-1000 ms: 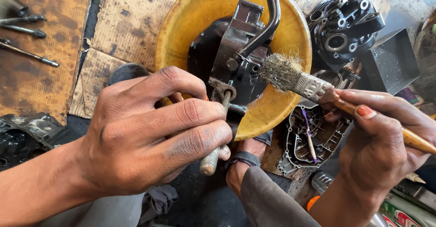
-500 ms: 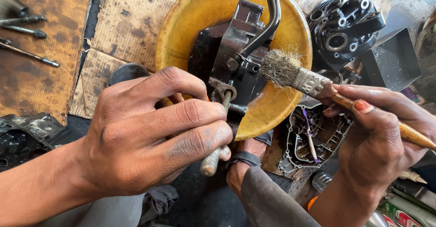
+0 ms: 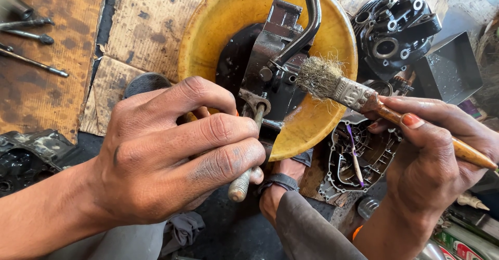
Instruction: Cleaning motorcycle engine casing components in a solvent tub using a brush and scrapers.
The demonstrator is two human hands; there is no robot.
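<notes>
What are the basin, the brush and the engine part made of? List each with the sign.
Basin: looks like yellow plastic, smooth and stained with black grime.
Brush: orange handle, probably varnished wood; embossed silvery metal band; frayed, greyish bristles.
Engine part: seems cast metal, dark and oily, with a curved bare steel lever.
The right hand holds the brush; the left hand steadies the part.

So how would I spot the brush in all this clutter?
Find the big round yellow basin at the top centre. Over its right side, the right hand holds a wooden-handled paintbrush. Its frayed, greyish bristles and metal ferrule set it apart from the dark metal parts around it.
</notes>
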